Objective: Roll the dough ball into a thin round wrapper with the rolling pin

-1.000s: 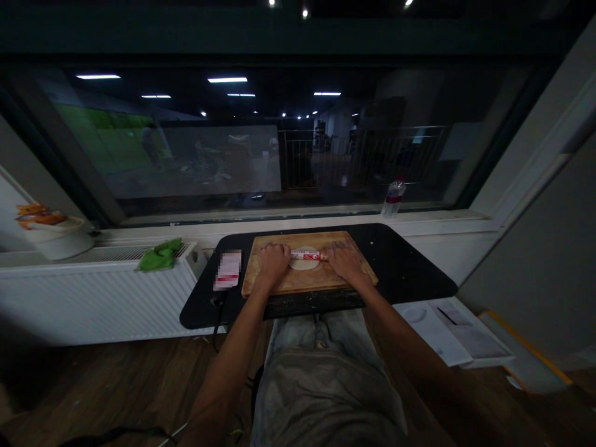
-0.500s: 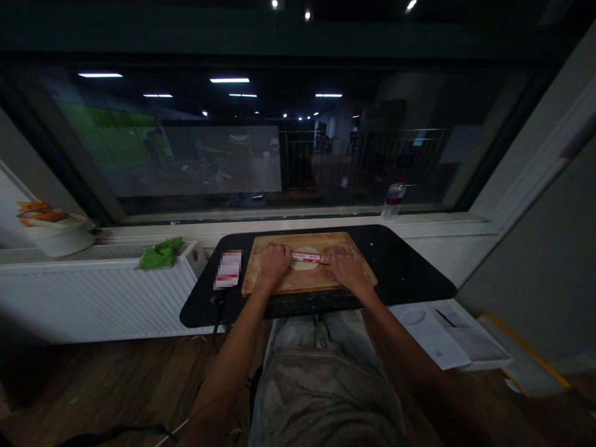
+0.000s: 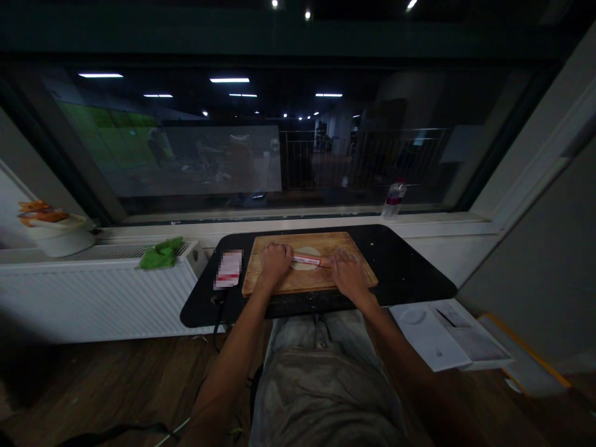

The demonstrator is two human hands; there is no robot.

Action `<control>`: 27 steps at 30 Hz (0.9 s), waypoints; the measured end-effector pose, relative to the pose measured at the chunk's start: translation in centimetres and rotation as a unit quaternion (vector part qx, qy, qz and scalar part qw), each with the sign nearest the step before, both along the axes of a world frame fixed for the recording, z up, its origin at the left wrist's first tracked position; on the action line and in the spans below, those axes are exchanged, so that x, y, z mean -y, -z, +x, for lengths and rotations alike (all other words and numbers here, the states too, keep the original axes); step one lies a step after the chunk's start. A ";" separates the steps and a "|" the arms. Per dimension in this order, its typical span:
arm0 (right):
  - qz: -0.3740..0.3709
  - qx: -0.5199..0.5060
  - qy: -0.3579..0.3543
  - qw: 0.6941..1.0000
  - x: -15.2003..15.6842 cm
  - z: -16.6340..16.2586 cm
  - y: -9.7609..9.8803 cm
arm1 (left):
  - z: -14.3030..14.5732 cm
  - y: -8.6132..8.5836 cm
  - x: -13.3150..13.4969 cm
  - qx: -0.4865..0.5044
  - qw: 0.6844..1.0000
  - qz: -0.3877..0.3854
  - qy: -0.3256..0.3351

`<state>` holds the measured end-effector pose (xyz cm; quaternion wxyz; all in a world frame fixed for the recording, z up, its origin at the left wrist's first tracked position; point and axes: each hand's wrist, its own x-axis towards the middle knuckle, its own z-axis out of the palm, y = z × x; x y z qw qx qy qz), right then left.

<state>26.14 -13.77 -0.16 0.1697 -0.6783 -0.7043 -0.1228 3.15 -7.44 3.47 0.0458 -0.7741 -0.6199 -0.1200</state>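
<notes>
A wooden rolling pin (image 3: 306,260) with a red-and-white label lies across a flat pale round of dough (image 3: 307,250) on a wooden cutting board (image 3: 261,287). My left hand (image 3: 276,259) is closed over the pin's left end. Over its right end is my right hand (image 3: 347,268), fingers curled on the wood. The pin covers a strip of the dough, whose edges show in front of and behind it. Both ends of the pin are hidden under my hands.
The board rests on a black table (image 3: 410,273) at a window. On the table's left lies a blurred pink-and-white item (image 3: 228,270). A water bottle (image 3: 393,200) stands on the sill. A green cloth (image 3: 161,253) and a white pot (image 3: 60,236) sit by the radiator (image 3: 107,304).
The rolling pin has turned, so its label shows differently, and it has shifted slightly towards me at the right. My right hand has moved a little with it; the dough lies in place.
</notes>
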 end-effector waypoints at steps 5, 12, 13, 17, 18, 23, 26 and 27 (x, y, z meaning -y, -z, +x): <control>0.013 -0.009 -0.002 1.000 0.6 -0.1 0.7 | 0.0 -0.1 0.1 -0.003 1.000 -0.014 0.012; 0.022 -0.017 0.001 1.000 1.8 -0.5 1.3 | 0.1 0.0 0.1 0.005 1.000 -0.004 0.012; 0.025 -0.016 0.001 1.000 2.0 -0.5 1.4 | 0.1 0.0 0.1 0.010 1.000 0.000 0.006; 0.043 -0.018 -0.005 0.999 2.6 -0.7 1.4 | 0.3 0.1 0.0 0.029 0.999 0.002 -0.012; 0.047 -0.020 -0.007 0.999 2.8 -0.8 1.5 | 0.4 0.0 -0.1 0.033 0.999 0.000 -0.017; 0.063 -0.031 -0.018 0.997 3.3 -0.9 1.6 | 0.4 -0.1 0.0 0.040 0.999 -0.001 -0.026; 0.051 -0.034 -0.017 0.998 2.9 -0.5 1.5 | 0.4 -0.2 0.2 0.036 0.999 -0.015 -0.012; 0.039 -0.033 -0.017 0.999 2.7 -0.4 1.4 | 0.3 -0.2 0.3 0.033 0.999 -0.018 -0.008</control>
